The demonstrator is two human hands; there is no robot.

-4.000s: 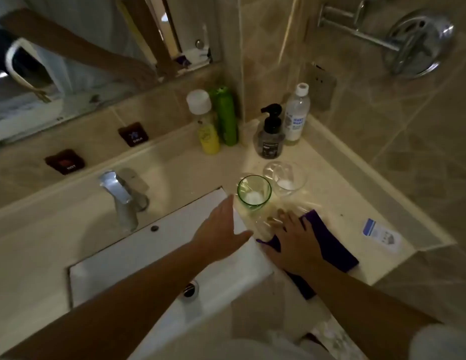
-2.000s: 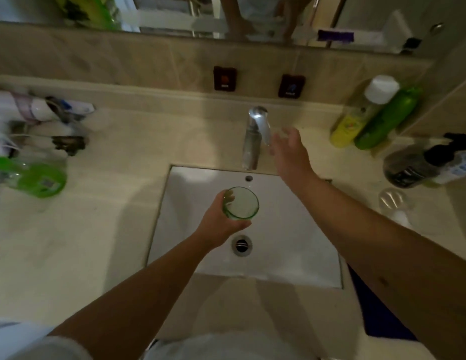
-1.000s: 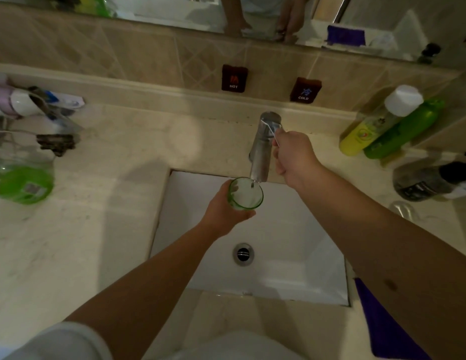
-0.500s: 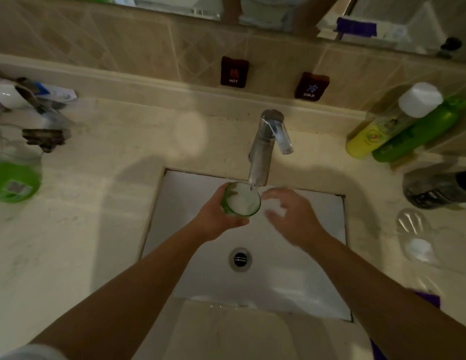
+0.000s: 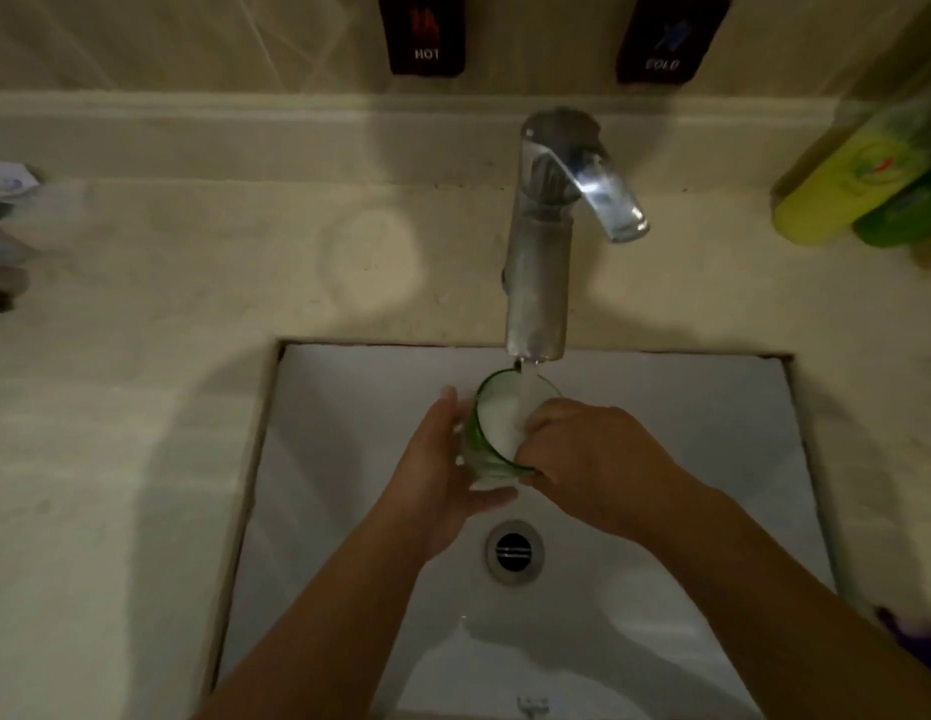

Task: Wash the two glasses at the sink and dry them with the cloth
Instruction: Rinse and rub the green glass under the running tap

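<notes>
Your left hand (image 5: 432,470) grips the green glass (image 5: 497,433) (under running tap (image 5: 539,283)); your right hand (image 5: 593,459) pinches its rim.

glass (image 5: 479,444): green-tinted, clear
sink (image 5: 349,459): white
tap (image 5: 541,252): silver metal
drain (image 5: 514,551): grey ring, dark centre
table (image 5: 141,407): pale cream, faint mottling
wall (image 5: 193,39): beige tiles
tags (image 5: 426,33): dark red, white lettering
far right bottles (image 5: 837,194): yellow, green
near right cloth (image 5: 915,636): purple
</notes>
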